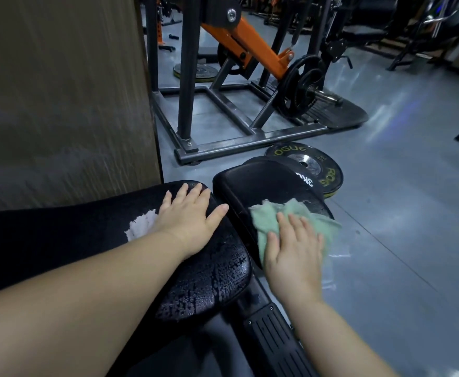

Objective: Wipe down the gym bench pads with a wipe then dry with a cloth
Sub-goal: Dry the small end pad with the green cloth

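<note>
I have the right hand (pixel 293 254) laid flat, fingers straight, pressing the crumpled pale-green drying cloth (pixel 272 216) onto the small black padded seat (pixel 263 183). The cloth spreads away from my palm toward the seat's far edge. The long black vinyl back pad (pixel 217 276), beaded with wet, lies just left of that hand across a narrow gap, its length running off leftward. The left hand (pixel 190 216) rests open on it, nearer, beside the white wipe (pixel 141 227); I judge the cloth must cross leftward next.

Left hand (pixel 189 216) and right hand (pixel 293 251) flat, fingers straight.
</note>
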Action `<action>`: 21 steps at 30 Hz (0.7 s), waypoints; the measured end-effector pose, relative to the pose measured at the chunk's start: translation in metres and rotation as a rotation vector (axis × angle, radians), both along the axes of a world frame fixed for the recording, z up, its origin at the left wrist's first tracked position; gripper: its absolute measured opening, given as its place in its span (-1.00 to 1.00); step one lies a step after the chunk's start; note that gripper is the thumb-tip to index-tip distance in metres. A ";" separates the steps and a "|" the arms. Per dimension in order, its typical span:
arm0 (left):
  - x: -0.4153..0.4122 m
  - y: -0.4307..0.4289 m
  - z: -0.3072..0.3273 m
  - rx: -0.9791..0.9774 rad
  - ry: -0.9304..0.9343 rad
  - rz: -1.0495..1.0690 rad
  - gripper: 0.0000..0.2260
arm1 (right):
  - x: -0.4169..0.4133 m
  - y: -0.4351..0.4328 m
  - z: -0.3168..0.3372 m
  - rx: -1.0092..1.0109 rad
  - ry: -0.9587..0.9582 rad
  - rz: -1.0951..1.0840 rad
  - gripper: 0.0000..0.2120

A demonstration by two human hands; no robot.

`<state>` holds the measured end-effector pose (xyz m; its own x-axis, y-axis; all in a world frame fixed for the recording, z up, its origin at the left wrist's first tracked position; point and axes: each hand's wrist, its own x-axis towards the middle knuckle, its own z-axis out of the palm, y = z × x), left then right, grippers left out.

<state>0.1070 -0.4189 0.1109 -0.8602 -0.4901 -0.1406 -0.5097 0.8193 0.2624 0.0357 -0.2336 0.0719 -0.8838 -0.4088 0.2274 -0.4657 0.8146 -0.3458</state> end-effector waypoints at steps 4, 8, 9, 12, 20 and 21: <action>0.003 0.007 0.008 0.193 0.195 -0.037 -0.51 | 0.000 -0.012 0.006 0.110 0.051 0.102 -0.36; 0.016 0.015 0.020 0.124 0.203 -0.002 -0.55 | -0.033 -0.017 0.019 0.245 -0.011 0.203 -0.47; 0.023 0.013 0.023 0.076 0.182 0.019 -0.56 | -0.045 -0.018 0.023 0.234 -0.041 0.189 -0.49; 0.052 0.003 0.023 -0.047 0.088 0.099 -0.55 | -0.073 -0.023 0.032 0.184 -0.117 0.095 -0.52; 0.092 -0.006 0.000 -0.010 0.032 0.071 -0.43 | -0.033 -0.003 0.019 -0.130 0.173 0.107 -0.74; 0.088 -0.006 -0.001 -0.025 0.055 0.051 -0.46 | -0.024 0.003 0.013 -0.187 0.209 0.157 -0.74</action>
